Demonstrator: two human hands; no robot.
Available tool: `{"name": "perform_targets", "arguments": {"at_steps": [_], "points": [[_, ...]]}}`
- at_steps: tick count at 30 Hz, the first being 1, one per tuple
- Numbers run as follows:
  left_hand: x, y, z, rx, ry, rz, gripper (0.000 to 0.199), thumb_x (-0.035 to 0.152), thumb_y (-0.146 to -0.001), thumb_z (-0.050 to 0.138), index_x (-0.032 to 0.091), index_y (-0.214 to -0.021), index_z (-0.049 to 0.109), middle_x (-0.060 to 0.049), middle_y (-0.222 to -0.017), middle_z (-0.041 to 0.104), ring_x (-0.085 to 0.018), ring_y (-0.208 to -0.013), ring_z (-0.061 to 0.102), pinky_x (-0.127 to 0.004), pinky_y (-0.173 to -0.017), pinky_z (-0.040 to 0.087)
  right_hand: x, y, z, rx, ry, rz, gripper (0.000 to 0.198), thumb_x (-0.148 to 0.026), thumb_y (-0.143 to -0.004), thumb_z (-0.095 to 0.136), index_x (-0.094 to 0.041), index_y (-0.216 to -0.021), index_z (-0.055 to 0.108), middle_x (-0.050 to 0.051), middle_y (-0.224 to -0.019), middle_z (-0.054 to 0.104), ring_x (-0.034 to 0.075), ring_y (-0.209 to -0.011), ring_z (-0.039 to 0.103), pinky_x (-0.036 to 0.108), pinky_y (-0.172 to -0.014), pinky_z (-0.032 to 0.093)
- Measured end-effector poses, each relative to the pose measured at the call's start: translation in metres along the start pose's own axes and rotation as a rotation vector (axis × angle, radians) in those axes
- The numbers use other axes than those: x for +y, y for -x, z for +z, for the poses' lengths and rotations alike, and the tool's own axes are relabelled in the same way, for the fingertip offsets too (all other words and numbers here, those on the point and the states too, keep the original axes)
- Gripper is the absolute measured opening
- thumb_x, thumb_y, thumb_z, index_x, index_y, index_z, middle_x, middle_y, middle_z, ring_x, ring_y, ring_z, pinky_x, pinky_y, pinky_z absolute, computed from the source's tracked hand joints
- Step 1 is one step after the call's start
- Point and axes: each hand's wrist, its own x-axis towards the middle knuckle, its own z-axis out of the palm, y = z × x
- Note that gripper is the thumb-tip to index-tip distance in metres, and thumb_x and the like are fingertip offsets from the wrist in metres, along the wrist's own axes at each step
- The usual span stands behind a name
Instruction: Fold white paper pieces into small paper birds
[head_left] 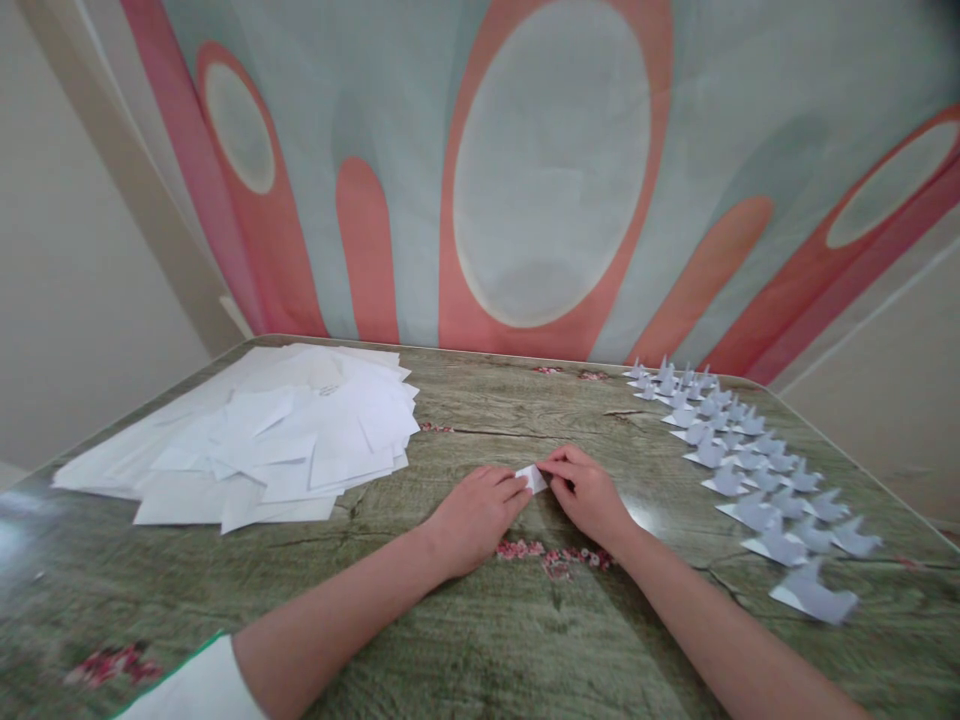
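A small folded piece of white paper (533, 479) lies on the table between my hands. My left hand (474, 515) rests on the tabletop, its fingertips pressing the paper's left edge. From the right, my right hand (589, 497) pinches the paper's upper right corner between thumb and forefinger. Part of the paper is hidden under the fingers, so its exact fold cannot be made out.
Loose white paper sheets (300, 430) lie in a wide, spread pile at the left. Several rows of folded paper birds (750, 460) stand along the right side. The wood-patterned table (480, 400) backs onto a pink and grey-green patterned hanging (420, 180).
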Motion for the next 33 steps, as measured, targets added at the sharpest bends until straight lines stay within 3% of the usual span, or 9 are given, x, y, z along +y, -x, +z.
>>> {"name": "perform_targets", "arguments": {"at_steps": [12,27,33], "points": [[0.0009,-0.0027,0.0062,0.06,0.063,-0.041,0.034,0.011,-0.08,0.044,0.016,-0.113,0.052,-0.006,-0.114,0.057,-0.019,-0.106,0.048,-0.035,-0.094,0.035,-0.0059,-0.0025,0.0018,-0.063,0.054,0.038,0.023,-0.029,-0.078,0.057,-0.021,-0.099,0.061,0.005,-0.091,0.054,0.017,-0.082,0.053,0.03,-0.073,0.043],[0.0015,-0.0027,0.0017,0.109,0.041,-0.059,0.027,0.024,-0.085,0.044,0.016,-0.109,0.055,-0.009,-0.105,0.057,-0.021,-0.106,0.046,-0.04,-0.092,0.037,-0.008,-0.0037,0.0015,-0.046,-0.006,0.139,0.012,-0.026,-0.072,0.062,-0.018,-0.08,0.056,0.002,-0.079,0.054,0.016,-0.073,0.052,0.03,-0.068,0.042],[0.0022,-0.0021,0.0025,0.132,0.036,-0.056,0.027,0.024,-0.086,0.044,0.017,-0.108,0.055,-0.009,-0.102,0.058,-0.021,-0.104,0.048,-0.039,-0.09,0.039,-0.0093,0.0,0.003,0.009,0.115,0.133,0.018,-0.029,-0.073,0.061,-0.019,-0.087,0.057,0.005,-0.085,0.055,0.018,-0.08,0.053,0.032,-0.072,0.041]]}}
